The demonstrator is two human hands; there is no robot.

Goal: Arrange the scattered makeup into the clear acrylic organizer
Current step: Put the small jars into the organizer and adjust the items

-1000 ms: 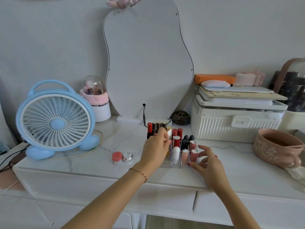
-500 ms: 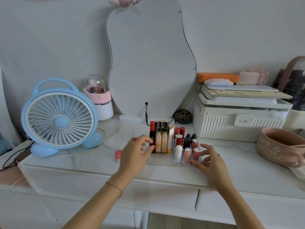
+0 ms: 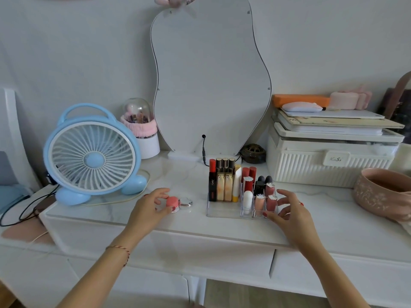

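In the head view, the person is reaching across the white marble tabletop (image 3: 115, 210) with the left hand (image 3: 148, 209), whose thumb and fingers are curling round a small round jar with a coral lid (image 3: 173, 203). The grip is closing on the jar from both sides, though whether it is already bearing the jar's weight cannot be told; the jar looks to be sitting on the tabletop. Just beside it, to the right, a small silver-faceted compact (image 3: 186, 201) is lying loose. Both pieces are sitting well apart from the clear acrylic organizer (image 3: 222, 213), which is standing near the middle of the tabletop and is already holding upright lipsticks, two gold-cased tubes, a yellow tube and several pink glosses. Its front-left compartment is showing bare. The right hand (image 3: 289, 213) is hovering at the organizer's front-right corner with fingers spread and relaxed, one fingertip touching or nearly touching the wall, pinching nothing. A blue desk fan (image 3: 92, 156) is standing to the left.

The step in hand appears to be picking up the coral-lidded jar, one of the last scattered items. The next move probably calls for lifting it clear of the compact, carrying it rightward and lowering it into the bare front compartment while the right hand is steadying the organizer.
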